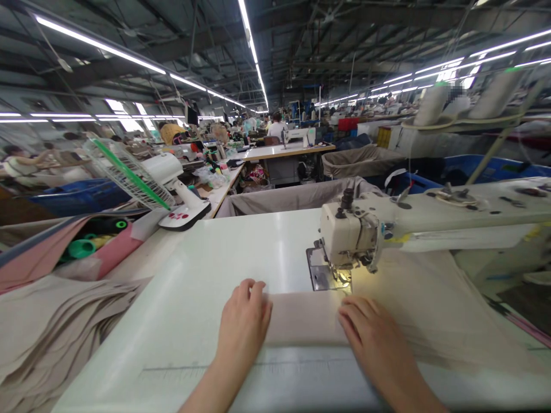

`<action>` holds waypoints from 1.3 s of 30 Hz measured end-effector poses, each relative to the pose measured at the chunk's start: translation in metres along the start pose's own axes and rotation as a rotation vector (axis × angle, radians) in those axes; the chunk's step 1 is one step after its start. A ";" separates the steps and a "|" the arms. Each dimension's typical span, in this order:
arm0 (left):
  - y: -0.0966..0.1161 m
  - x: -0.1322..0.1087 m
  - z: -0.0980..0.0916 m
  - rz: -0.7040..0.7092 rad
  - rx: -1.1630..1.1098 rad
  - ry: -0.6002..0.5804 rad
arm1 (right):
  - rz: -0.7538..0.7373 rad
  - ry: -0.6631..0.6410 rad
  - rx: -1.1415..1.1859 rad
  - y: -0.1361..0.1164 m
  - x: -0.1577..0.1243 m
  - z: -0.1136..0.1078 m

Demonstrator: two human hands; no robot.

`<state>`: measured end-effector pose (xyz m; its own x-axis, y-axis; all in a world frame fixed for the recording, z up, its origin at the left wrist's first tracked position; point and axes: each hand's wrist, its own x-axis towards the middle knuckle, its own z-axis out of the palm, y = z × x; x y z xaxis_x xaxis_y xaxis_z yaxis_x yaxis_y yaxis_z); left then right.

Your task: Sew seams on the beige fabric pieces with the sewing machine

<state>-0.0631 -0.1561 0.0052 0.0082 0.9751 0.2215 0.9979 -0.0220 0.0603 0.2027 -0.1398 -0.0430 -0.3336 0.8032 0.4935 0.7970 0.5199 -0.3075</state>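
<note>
A folded piece of beige fabric (305,321) lies flat on the white sewing table, its far edge at the presser foot (342,278) of a cream sewing machine (350,232). My left hand (245,318) is at the fabric's left end, fingers curled together over its edge; the thumb is mostly hidden. Close in front of the needle area, my right hand (374,335) presses on the right part of the cloth with bent fingers held together. A small lamp lights the needle plate (321,277). More beige fabric (430,310) spreads to the right, under the machine arm.
Stacked beige cloth pieces (51,332) lie at the left. A white desk fan (181,201) stands at the table's far left corner, near thread cones (81,248). Behind the table is a cloth-lined bin (293,195). A ruler scale (206,368) marks the near tabletop.
</note>
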 end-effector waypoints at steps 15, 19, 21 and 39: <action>0.056 0.105 0.008 0.347 -0.062 -0.262 | -0.005 0.050 -0.004 -0.005 0.001 -0.002; 0.064 0.129 0.023 0.454 -0.122 -0.278 | 0.047 0.044 0.012 -0.007 -0.002 0.000; 0.063 0.135 0.027 0.489 -0.162 -0.282 | 0.062 0.026 0.016 -0.006 -0.001 -0.001; 0.057 0.152 0.031 0.574 -0.230 -0.292 | 0.054 0.001 -0.001 -0.002 0.001 -0.002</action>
<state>-0.0025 -0.0020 0.0123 0.5811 0.8137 0.0099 0.7918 -0.5682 0.2240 0.2020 -0.1401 -0.0400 -0.2902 0.8298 0.4768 0.8139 0.4760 -0.3330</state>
